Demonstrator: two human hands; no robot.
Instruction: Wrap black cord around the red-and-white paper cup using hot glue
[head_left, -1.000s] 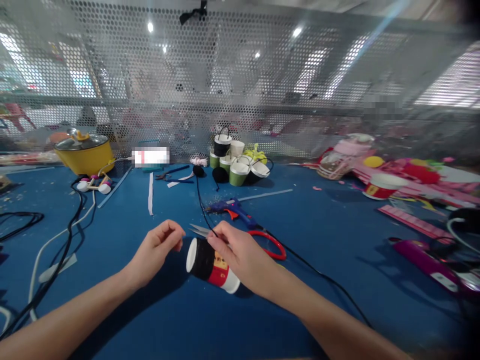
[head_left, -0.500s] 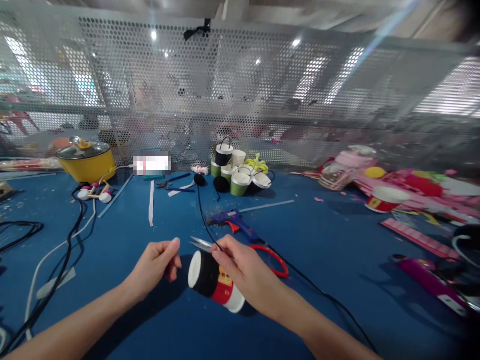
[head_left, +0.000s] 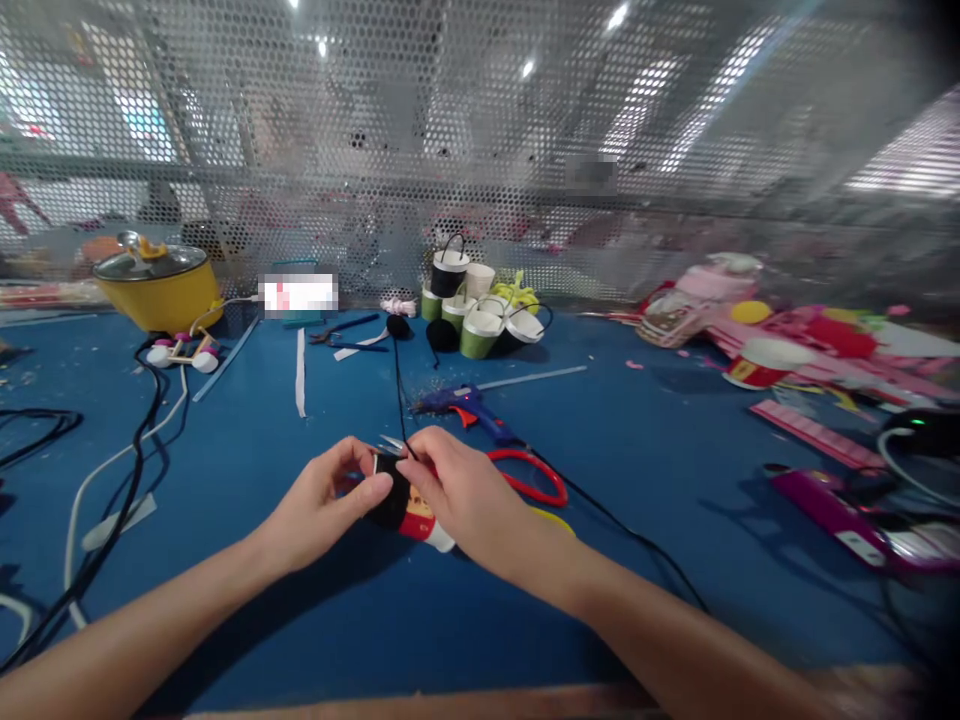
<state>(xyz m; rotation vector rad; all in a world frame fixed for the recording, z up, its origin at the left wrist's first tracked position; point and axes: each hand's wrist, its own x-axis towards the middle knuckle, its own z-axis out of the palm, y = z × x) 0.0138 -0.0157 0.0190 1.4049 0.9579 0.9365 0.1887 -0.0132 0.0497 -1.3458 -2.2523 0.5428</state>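
A paper cup (head_left: 424, 525) with a red label and a black-wrapped band lies tilted on its side between my hands. My left hand (head_left: 330, 497) is closed on its rim end, thumb on the black band. Black yarn (head_left: 398, 385) runs from a small black ball (head_left: 398, 327) down to my right hand (head_left: 461, 495), which pinches it against the cup's side. Scissors blades (head_left: 391, 443) poke out beyond my right fingers, and a red handle loop (head_left: 532, 478) shows behind that hand. Most of the scissors is hidden.
A blue glue gun (head_left: 476, 410) with a cord lies just beyond my right hand. Small cups with handles (head_left: 480, 330) stand at the back, near pliers (head_left: 352, 335). A yellow pot (head_left: 161, 290) is left; pink materials and a purple tool (head_left: 825, 515) are right.
My left hand has moved right and taken hold of the cup's rim end. Both hands and the cup sit higher in view, and the camera has tilted down.
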